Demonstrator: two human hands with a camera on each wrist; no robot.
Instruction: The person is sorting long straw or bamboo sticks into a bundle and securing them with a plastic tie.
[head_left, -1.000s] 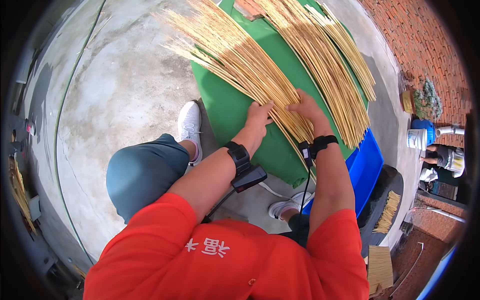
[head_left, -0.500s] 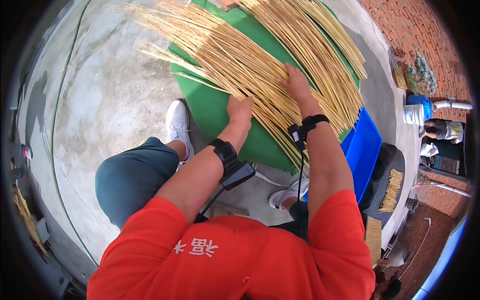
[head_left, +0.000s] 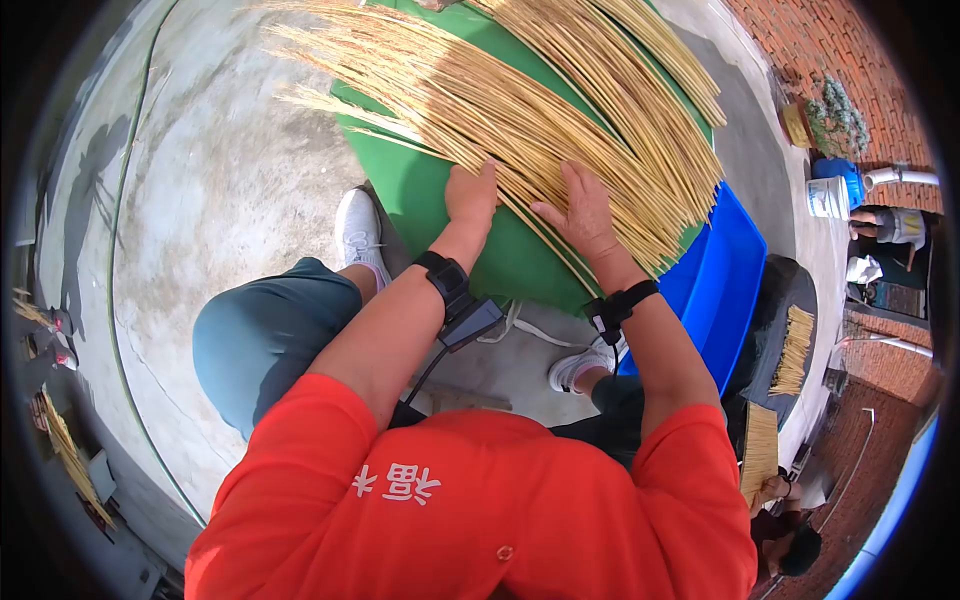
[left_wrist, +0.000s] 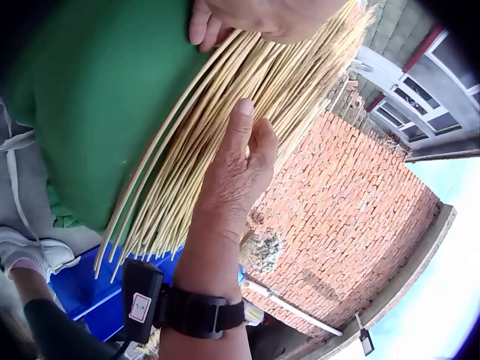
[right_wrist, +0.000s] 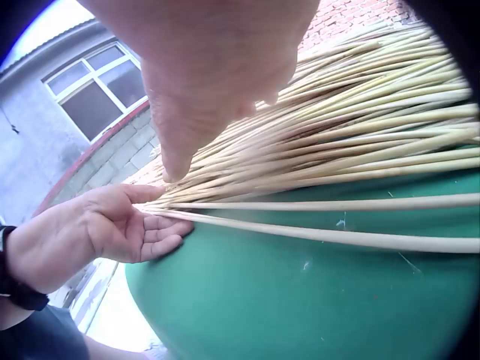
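Observation:
Long, dry, straw-coloured stalks (head_left: 520, 140) with feathery tops lie spread on a green cloth (head_left: 410, 190). At their near edge, my left hand (head_left: 470, 200) holds a few stalks; in the right wrist view its thumb lies over them and its fingers (right_wrist: 161, 229) reach below. My right hand (head_left: 585, 215) rests on the stalks nearer their cut ends, fingers extended and thumb spread to the side. In the left wrist view, the right hand (left_wrist: 236, 180) lies along the layer. Two pale stalks (right_wrist: 337, 225) lie slightly apart from the rest at the near side.
Another band of stalks (head_left: 670, 75) lies on the cloth's far right. A blue tray (head_left: 715, 290) stands beside the cut ends, with a dark container (head_left: 780, 290) beyond it. A white bucket (head_left: 828, 198) stands near the brick wall (head_left: 850, 60). Another person (head_left: 790, 540) is at the lower right.
The near stalks have spread rightward, their cut ends meeting the neighbouring band. My left hand has shifted left along the edge; my right hand went forward, then came back toward me.

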